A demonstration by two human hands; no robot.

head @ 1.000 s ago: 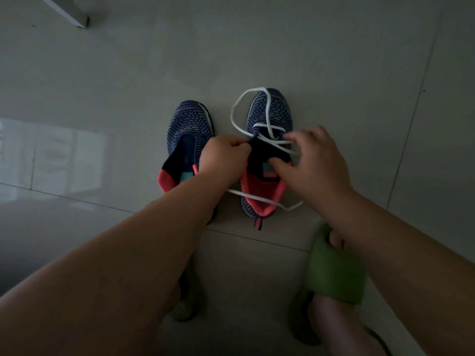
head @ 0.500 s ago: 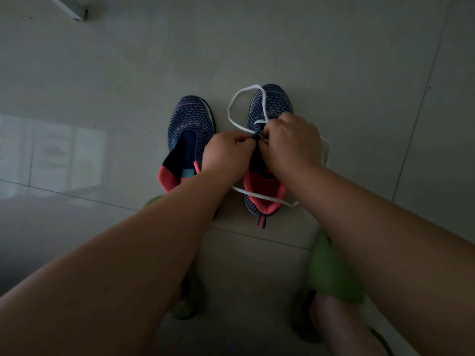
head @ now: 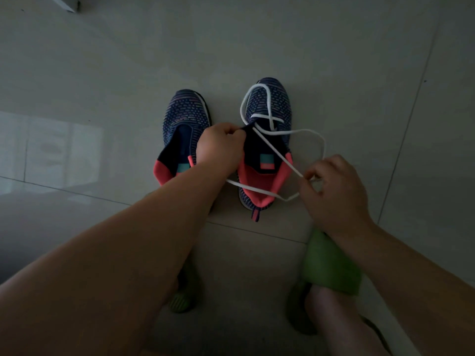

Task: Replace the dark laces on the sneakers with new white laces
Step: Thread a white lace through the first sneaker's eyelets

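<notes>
- Leftmost, the dark-blue knit sneaker with the coral heel collar (head: 183, 129) stands on the grey tiled floor (head: 102, 73), unlaced as far as I can see; its long axis runs away from me, toe far, heel near.
- Next, my left hand (head: 218, 150) is curled, pinching the dark tongue or eyelet edge of the second dark-blue knit sneaker (head: 267, 140) to steady it.
- That sneaker sits just beside the first, parallel, toe pointing away from me too.
- Its flat white lace (head: 272, 147) crosses the lowest eyelets, loops loosely over the toe, and trails across the coral opening.
- Rightmost, my right hand (head: 334, 186) pinches the lace between thumb and fingertips, drawing it toward the near right.
- I judge the pull should stay steady and in line with the eyelet, with both ends evened and the lace kept untwisted.
- Below, green slippers (head: 331, 265) are on my feet.
</notes>
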